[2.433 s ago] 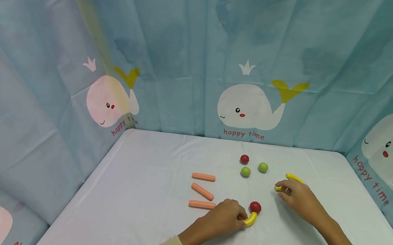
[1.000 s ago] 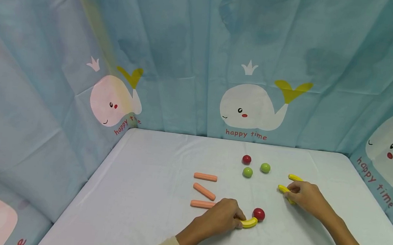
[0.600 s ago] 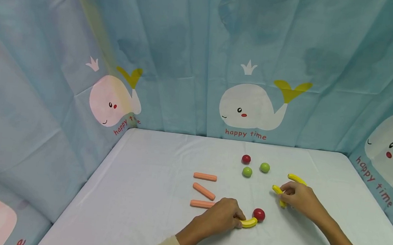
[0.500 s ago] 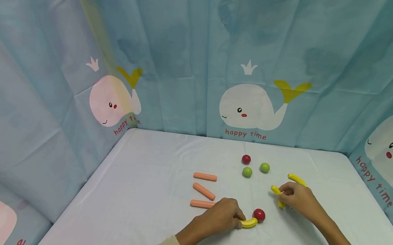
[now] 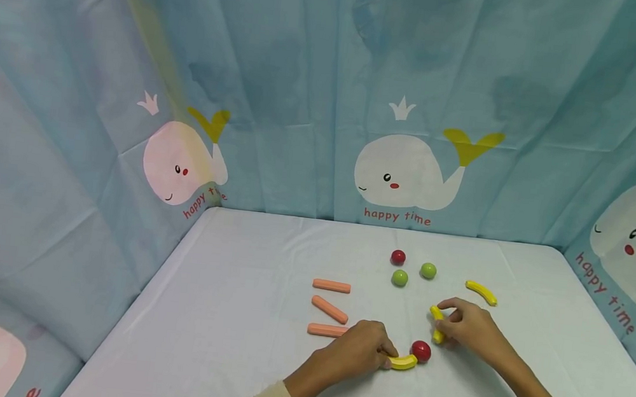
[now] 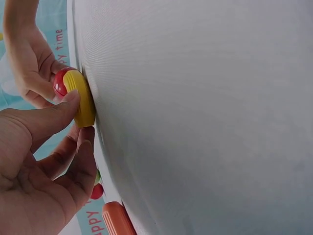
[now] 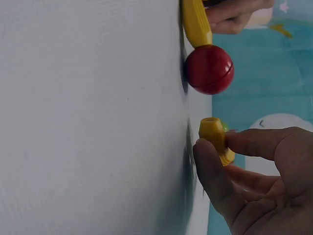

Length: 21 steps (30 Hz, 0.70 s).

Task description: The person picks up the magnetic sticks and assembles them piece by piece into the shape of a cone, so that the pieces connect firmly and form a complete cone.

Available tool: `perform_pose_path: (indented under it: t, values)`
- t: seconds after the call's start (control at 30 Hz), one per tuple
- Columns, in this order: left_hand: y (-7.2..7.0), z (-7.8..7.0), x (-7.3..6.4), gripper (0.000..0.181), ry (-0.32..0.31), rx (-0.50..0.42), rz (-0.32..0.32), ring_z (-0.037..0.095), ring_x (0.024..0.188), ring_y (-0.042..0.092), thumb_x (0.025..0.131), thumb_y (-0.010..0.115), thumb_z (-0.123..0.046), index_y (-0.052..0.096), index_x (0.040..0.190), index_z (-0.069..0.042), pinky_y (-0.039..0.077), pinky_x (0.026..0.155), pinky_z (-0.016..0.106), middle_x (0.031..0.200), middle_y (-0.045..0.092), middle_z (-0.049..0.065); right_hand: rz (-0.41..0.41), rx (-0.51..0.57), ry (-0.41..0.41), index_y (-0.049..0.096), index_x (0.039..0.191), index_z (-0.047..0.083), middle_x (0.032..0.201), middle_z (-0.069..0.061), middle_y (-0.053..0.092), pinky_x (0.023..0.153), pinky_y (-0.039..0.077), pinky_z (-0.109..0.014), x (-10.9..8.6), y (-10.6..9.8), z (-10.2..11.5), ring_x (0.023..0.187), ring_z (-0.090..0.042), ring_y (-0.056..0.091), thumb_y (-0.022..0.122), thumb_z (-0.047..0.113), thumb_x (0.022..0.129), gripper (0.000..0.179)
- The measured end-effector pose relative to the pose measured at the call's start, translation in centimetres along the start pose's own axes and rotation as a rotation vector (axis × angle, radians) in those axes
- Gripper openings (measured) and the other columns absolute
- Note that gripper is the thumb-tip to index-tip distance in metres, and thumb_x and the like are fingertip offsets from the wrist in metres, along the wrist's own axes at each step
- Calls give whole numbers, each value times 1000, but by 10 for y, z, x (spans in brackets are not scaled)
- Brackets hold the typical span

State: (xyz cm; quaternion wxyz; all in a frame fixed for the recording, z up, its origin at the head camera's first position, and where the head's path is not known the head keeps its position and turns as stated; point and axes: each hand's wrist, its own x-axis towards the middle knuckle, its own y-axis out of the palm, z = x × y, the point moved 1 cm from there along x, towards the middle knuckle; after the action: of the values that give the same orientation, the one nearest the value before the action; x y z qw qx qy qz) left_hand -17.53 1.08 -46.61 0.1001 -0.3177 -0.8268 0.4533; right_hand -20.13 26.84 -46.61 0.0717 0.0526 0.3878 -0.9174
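My left hand [image 5: 358, 349] pinches a small yellow toy banana [image 5: 404, 361] low on the table, between thumb and fingers. The banana's far end touches, or nearly touches, a red ball [image 5: 421, 351]. To the right, my right hand [image 5: 469, 328] pinches a second toy banana [image 5: 437, 325] by thumb and fingertips, beyond the red ball. In the right wrist view this banana [image 7: 212, 134] points toward the red ball [image 7: 210, 69] with a gap between them. The left wrist view has the first banana [image 6: 83, 100] in front of the red ball [image 6: 60, 83].
A third toy banana [image 5: 481, 293] lies behind my right hand. Two green balls [image 5: 400, 278] and another red ball [image 5: 398, 257] sit farther back. Several orange ridged sticks [image 5: 330, 309] lie left of centre on the white table [image 5: 214, 316]. A whale-print curtain [image 5: 293, 94] surrounds the table.
My right hand has brought its banana left and nearer, toward the red ball, uncovering the third banana. Earlier, the left-hand banana turned flatter and the red ball shifted slightly right and nearer.
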Motion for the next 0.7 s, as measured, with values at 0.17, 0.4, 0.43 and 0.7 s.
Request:
perform_pose_path:
  t: [0.17,0.4,0.43,0.7]
  values:
    - [0,1,0,19,6,13,2,-7,86,53,94,81,-15,85,113,-18,47,75,13,94,67,-17,26,33,10,63,135,-1,85,-5,70,65,59,-31,-1,5,0,65,-19,70,78,15,95,46]
    - [0,1,0,21,15,18,4,-7,87,53,95,81,-15,85,115,-19,47,76,12,95,68,-16,51,62,2,63,134,-2,85,-6,69,65,59,-31,-6,7,4,65,-20,71,78,16,95,45]
    - [-1,1,0,21,17,20,4,-7,87,53,95,81,-15,84,115,-19,47,76,12,95,68,-16,53,68,2,63,134,-2,85,-6,69,65,59,-31,-7,8,5,65,-20,71,78,16,95,45]
    - [0,2,0,21,31,25,2,-7,88,54,95,80,-15,84,115,-18,48,77,12,96,68,-16,64,80,-5,60,134,-5,84,-6,69,64,61,-33,-9,9,6,65,-21,70,77,15,96,46]
